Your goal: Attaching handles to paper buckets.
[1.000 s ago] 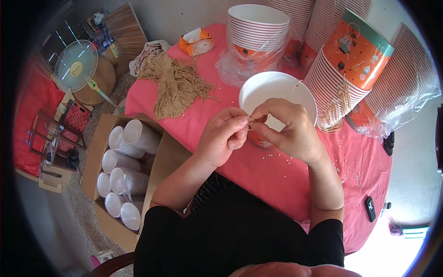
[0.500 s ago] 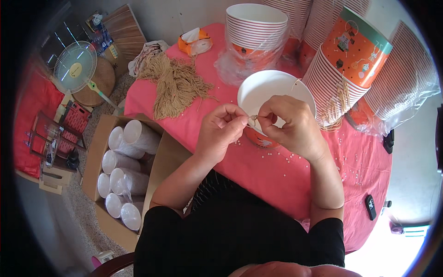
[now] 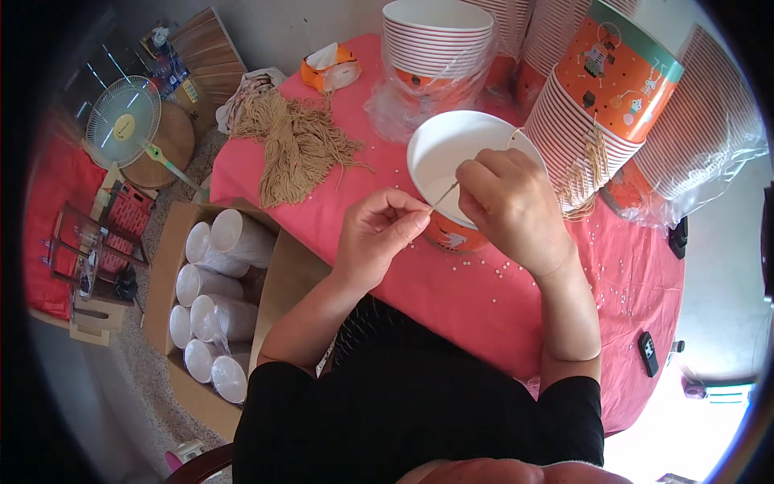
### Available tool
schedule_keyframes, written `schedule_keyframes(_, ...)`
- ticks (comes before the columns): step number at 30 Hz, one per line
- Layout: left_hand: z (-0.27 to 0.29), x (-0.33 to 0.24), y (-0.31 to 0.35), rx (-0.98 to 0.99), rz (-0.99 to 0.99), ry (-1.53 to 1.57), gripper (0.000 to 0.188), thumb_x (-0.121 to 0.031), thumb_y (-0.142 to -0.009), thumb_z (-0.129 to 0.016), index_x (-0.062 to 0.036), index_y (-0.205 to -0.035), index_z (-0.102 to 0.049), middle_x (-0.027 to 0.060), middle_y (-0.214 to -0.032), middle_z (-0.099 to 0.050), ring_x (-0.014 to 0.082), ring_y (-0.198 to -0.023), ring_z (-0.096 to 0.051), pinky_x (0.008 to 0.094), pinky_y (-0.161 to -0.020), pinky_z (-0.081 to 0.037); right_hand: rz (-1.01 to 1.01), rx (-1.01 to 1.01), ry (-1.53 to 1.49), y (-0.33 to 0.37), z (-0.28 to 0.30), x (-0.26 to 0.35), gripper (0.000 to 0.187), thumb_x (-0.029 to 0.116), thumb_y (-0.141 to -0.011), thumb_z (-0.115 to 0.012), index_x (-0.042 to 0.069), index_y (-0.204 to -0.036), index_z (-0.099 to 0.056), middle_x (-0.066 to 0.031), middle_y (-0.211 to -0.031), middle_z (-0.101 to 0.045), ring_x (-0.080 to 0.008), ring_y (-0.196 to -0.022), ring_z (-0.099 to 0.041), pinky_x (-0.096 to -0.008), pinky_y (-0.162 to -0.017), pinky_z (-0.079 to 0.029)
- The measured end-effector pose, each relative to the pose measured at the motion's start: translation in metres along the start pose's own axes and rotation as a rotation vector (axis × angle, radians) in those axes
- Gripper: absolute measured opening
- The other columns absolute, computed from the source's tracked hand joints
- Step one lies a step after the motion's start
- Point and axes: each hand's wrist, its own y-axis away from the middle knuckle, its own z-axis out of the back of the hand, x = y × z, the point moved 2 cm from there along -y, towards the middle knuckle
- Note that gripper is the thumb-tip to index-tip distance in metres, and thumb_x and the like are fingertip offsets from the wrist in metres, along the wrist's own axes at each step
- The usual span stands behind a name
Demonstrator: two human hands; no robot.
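Observation:
A short stretch of tan cord (image 3: pixel 444 196) runs taut between my two hands, in front of a white-lined orange paper bucket (image 3: pixel 434 142). Its lower end is pinched between thumb and forefinger of my left hand (image 3: pixel 382 235). My right hand (image 3: pixel 516 211), curled and higher, grips the upper end and covers part of the bucket's rim. Through the rim at the bucket's right side passes a bit of cord. A bundle of loose tan cords (image 3: pixel 300 149) lies on the table to the left.
Stacked buckets (image 3: pixel 439 40) in clear plastic stand at the back of the pink-covered table (image 3: pixel 451 319). More stacks (image 3: pixel 621 73) fill the right, with cord handles hanging. Small white discs are scattered about. A remote (image 3: pixel 647 353) lies right; a carton (image 3: pixel 181 379) of wrapped cups stands left.
My right hand has drawn up and away from my left, stretching the cord between them. Before, the fingertips were almost together. The whole view has shifted slightly.

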Motion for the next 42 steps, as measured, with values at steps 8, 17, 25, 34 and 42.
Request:
schedule_keyframes(8, 0.005, -0.021, -0.006, 0.065, -0.308, -0.367, 0.013, 0.002, -0.09, -0.061, 0.0004, -0.103, -0.065, 0.0075, -0.111, -0.056, 0.0044, -0.074, -0.052, 0.0198, -0.064, -0.042, 0.143, -0.107, 0.105, -0.001, 0.006, 0.0, 0.015, 0.011, -0.071, -0.063, 0.007, -0.082, -0.055, -0.0071, -0.074, -0.052, -0.026, -0.072, -0.06, -0.0389, -0.07, -0.049)
schedule_keyframes(17, -0.015, -0.028, -0.026, 0.051, -0.358, -0.613, 0.016, 0.0, -0.083, -0.071, -0.0013, -0.099, -0.067, 0.0016, -0.085, -0.063, 0.0017, -0.058, -0.045, 0.0202, -0.05, -0.034, 0.181, -0.075, 0.005, -0.001, 0.011, 0.01, 0.02, 0.011, -0.069, -0.064, 0.006, -0.087, -0.058, -0.0073, -0.076, -0.054, -0.027, -0.074, -0.06, -0.0397, -0.07, -0.049)
schedule_keyframes(25, -0.008, -0.025, -0.023, 0.048, -0.216, -0.274, 0.012, -0.001, -0.092, -0.063, 0.0026, -0.103, -0.064, 0.004, -0.092, -0.067, 0.0061, -0.082, -0.062, 0.0197, -0.072, -0.049, 0.019, 0.0, -0.165, 0.0, 0.013, 0.003, 0.019, 0.009, -0.074, -0.073, 0.005, -0.09, -0.063, -0.0071, -0.073, -0.059, -0.0267, -0.069, -0.06, -0.0385, -0.064, -0.048)
schedule_keyframes(34, -0.004, -0.021, -0.019, 0.079, -0.223, -0.202, 0.014, 0.001, -0.091, -0.063, 0.003, -0.104, -0.063, 0.0045, -0.093, -0.066, 0.007, -0.081, -0.062, 0.0204, -0.071, -0.049, 0.13, -0.063, -0.063, -0.001, 0.011, 0.007, 0.019, 0.015, -0.069, -0.071, 0.009, -0.084, -0.06, -0.0043, -0.07, -0.054, -0.0241, -0.066, -0.059, -0.0367, -0.062, -0.047)
schedule_keyframes(42, 0.004, -0.022, -0.016, 0.034, -0.369, -0.61, 0.014, 0.0, -0.081, -0.07, -0.0048, -0.095, -0.067, 0.004, -0.096, -0.059, 0.0061, -0.075, -0.052, 0.0201, -0.057, -0.038, 0.273, -0.249, 0.226, -0.001, 0.031, 0.01, 0.026, 0.003, -0.059, -0.071, 0.006, -0.082, -0.059, -0.0035, -0.072, -0.056, -0.0214, -0.061, -0.057, -0.0354, -0.057, -0.045)
